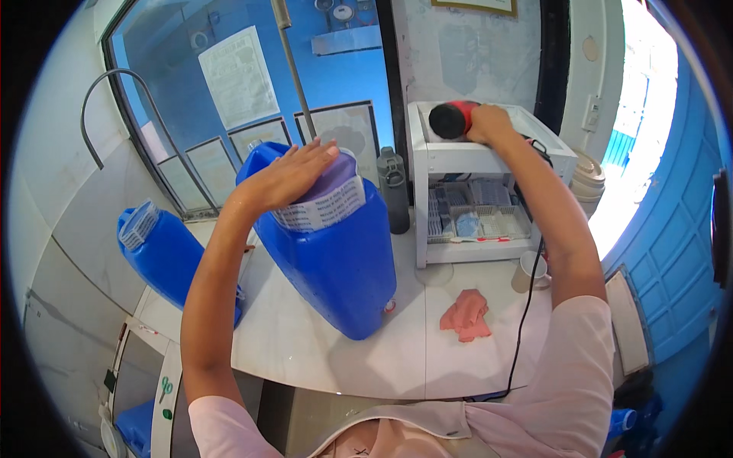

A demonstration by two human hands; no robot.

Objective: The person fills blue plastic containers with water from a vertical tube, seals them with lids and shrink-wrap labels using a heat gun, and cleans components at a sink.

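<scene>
My left hand (pixel 298 172) lies flat, fingers apart, on the purple cap (pixel 335 176) of a large blue plastic jug (pixel 343 263) that stands on the white counter. A printed clear seal band (pixel 326 209) wraps the jug's neck below the cap. My right hand (pixel 489 123) grips a red and black heat gun or hair dryer (pixel 455 119) at the top tray of a white shelf unit. A black cord (pixel 524 320) hangs down beside my right arm to the counter. The inner side of my right hand's grip is hidden.
A second blue jug (pixel 166 246) stands at the left. Behind are a grey bottle (pixel 393 189) and the white shelf unit (pixel 421 212) with small baskets. A pink cloth (pixel 467 316) and a clear cup (pixel 525 272) rest on the right. A curved metal pipe (pixel 154 103) rises at the left.
</scene>
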